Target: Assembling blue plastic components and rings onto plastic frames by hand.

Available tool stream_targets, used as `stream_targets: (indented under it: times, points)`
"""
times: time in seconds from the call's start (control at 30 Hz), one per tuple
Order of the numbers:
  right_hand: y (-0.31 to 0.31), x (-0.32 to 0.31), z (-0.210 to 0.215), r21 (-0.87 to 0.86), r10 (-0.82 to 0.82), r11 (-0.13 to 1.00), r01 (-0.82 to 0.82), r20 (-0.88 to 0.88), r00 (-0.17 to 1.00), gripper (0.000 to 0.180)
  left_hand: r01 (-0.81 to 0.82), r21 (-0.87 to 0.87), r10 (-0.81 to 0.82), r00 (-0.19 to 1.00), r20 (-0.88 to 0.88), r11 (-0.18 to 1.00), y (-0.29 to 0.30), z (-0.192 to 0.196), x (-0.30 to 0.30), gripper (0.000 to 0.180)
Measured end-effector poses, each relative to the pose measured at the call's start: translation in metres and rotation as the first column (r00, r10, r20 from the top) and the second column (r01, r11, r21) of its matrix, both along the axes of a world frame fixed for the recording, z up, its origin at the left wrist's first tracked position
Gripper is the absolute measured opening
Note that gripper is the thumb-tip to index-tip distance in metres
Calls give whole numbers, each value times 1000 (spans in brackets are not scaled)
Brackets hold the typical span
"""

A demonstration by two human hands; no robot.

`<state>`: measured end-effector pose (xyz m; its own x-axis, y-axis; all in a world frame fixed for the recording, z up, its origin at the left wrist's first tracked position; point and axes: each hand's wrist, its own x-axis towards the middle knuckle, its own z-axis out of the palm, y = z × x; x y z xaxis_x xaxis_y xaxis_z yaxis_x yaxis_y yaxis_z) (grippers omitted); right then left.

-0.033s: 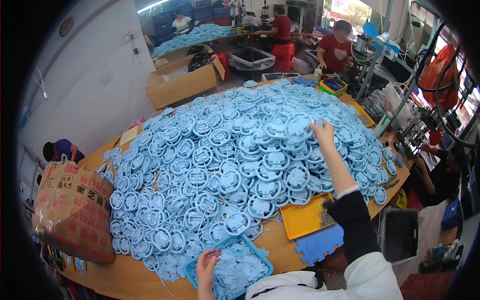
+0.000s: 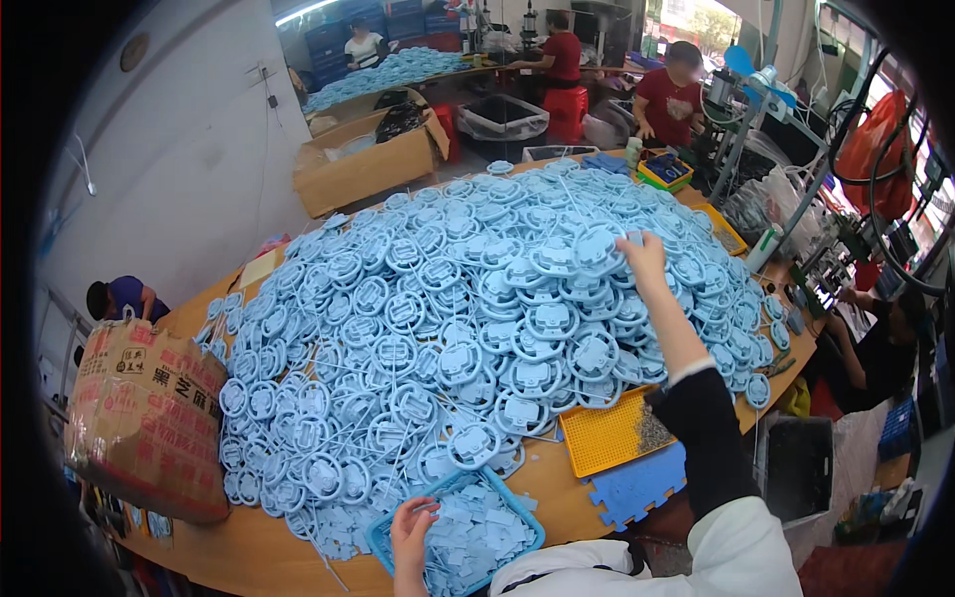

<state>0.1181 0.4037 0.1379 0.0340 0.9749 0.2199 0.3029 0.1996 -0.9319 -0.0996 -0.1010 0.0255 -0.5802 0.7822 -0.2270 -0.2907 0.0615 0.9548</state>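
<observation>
A great heap of light blue wheel-shaped plastic parts (image 2: pixel 413 313) covers most of the table. At its upper right, my right hand (image 2: pixel 647 261) is stretched out, with fingers and thumb closed on the rim of one wheel-shaped part (image 2: pixel 599 249). That part is just over the others; whether it touches them I cannot tell. Near the front edge, my left hand (image 2: pixel 410 525) is over the left side of a blue basket (image 2: pixel 532 519) full of small flat light blue pieces (image 2: pixel 477 527). Its fingers are curled toward the thumb, and what they pinch, if anything, is too small to make out.
A yellow tray (image 2: pixel 597 438) with small grey bits sits beside my right forearm, partly over a blue foam mat (image 2: pixel 637 490). To the left stands a big printed brown sack (image 2: pixel 144 423). Beyond the table is an open cardboard box (image 2: pixel 368 169). Co-workers sit around, one in red (image 2: pixel 668 104).
My right hand and the wheel-shaped part have shifted very slightly; the part looked smeared by motion before and is sharper now. My left hand stays at the basket.
</observation>
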Motion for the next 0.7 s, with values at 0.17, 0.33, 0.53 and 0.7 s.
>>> stream_targets:
  times: [0.17, 0.33, 0.53, 0.7]
  points:
    - [50, -33, -8, 257, -238, 958, 128, 464, 853, 38, -69, 8, 69, 998, 10, 998, -8, -6, -6, 26]
    - [59, -40, -16, 58, -125, 992, 114, 627, 769, 35, -85, -1, 85, 996, -2, 996, -10, -5, -7, 25]
    - [52, -41, -13, 115, -177, 984, 135, 716, 675, 30, -126, -25, 125, 992, -12, 992, -22, -10, -16, 24]
    - [69, 1, -39, 368, -330, 921, 126, 566, 756, 33, -163, -34, 161, 985, -64, 986, -21, -15, -24, 23]
